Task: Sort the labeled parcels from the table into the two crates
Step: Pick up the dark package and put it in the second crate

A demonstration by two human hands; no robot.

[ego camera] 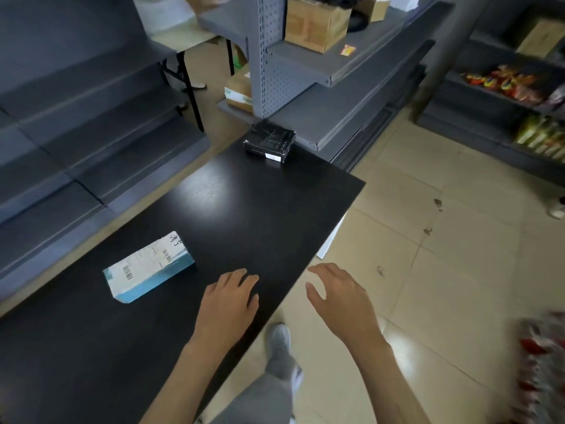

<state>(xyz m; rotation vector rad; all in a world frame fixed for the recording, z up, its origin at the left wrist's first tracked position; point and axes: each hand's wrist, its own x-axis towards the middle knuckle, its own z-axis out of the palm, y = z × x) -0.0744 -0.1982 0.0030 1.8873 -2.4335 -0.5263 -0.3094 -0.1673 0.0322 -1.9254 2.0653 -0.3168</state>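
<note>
On the left of the dark tabletop (250,215) lies a light blue parcel (149,267) with barcode labels facing up, flat and untouched. Just right of it the left hand (227,301) hovers low over the tabletop, fingers loosely spread and holding nothing. The right hand (339,298) hangs past the table's edge above the floor, fingers relaxed, also empty. At the far end sits a black parcel (269,142). Neither crate is in view, so at least two parcels remain to be sorted.
</note>
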